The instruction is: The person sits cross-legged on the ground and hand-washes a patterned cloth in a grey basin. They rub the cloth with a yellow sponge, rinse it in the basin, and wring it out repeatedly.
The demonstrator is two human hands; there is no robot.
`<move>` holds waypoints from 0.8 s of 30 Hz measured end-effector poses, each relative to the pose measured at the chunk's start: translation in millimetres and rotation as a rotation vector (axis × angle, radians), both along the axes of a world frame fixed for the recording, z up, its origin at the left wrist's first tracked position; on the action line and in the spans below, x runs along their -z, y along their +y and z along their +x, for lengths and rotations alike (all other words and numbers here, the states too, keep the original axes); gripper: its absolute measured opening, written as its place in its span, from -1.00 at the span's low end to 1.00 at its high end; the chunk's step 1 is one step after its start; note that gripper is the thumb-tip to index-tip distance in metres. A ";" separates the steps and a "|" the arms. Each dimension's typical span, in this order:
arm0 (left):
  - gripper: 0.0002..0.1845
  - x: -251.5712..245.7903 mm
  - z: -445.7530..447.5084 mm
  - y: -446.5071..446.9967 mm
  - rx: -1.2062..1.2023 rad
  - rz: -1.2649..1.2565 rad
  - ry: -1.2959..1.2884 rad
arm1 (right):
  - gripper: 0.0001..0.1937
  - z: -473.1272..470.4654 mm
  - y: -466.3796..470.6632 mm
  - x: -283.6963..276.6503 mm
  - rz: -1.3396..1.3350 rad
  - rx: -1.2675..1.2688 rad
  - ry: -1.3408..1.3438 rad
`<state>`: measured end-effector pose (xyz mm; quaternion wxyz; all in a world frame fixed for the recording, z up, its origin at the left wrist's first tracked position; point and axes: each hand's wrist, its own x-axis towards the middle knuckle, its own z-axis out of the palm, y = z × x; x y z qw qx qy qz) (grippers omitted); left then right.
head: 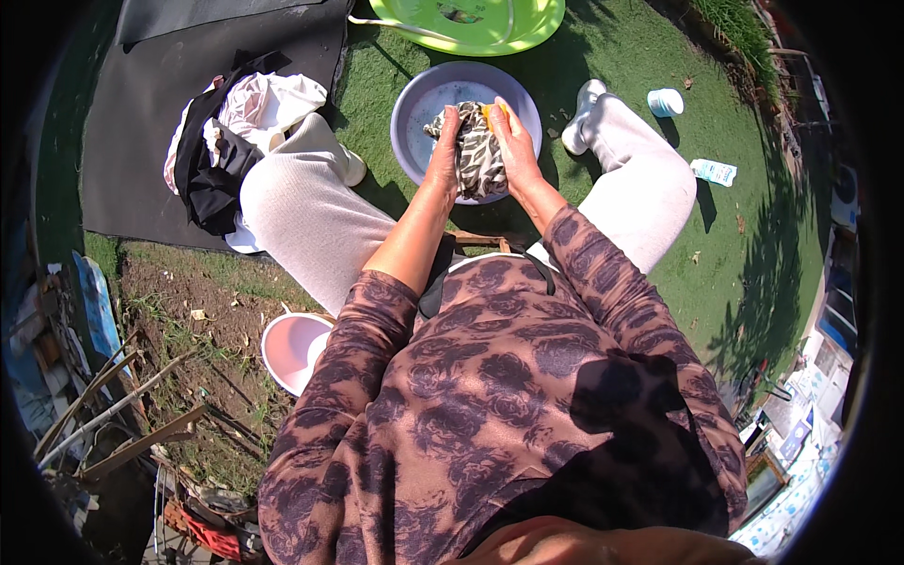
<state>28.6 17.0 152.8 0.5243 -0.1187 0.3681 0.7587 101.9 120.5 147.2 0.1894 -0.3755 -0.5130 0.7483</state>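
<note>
A wet cloth with a dark leaf-like print (pixel 480 162) is bunched up over a round grey-purple basin (pixel 407 127). My left hand (pixel 444 152) grips the cloth's left side, thumb on top. On the other side my right hand (pixel 518 148) holds the cloth together with a small orange-yellow piece (pixel 489 113), perhaps a bar of soap, mostly covered by the fingers. Sudsy water (pixel 452 93) shows in the basin behind the cloth. The basin stands on green artificial turf between my outstretched legs.
A heap of black and white clothes (pixel 219 155) lies on a black mat (pixel 134 162) at left. Beyond the basin sits a bright green tub (pixel 424 39) with a pale hose. A white-and-teal jar (pixel 665 103) and a pouch (pixel 714 172) rest at right; a pink bowl (pixel 286 346) is lower left.
</note>
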 end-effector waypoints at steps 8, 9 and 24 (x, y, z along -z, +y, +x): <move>-0.30 27.1 -3.8 -10.0 0.009 -0.015 -0.141 | -0.41 18.4 -47.2 -20.0 0.938 -0.265 -0.251; -0.44 31.1 -5.4 -12.0 0.023 0.192 -0.274 | -0.39 21.0 -52.7 -26.7 1.087 -0.387 -0.195; -0.58 44.2 -14.2 -3.7 -0.060 0.325 -0.221 | -0.39 8.3 -52.0 -48.0 1.216 -0.487 -0.142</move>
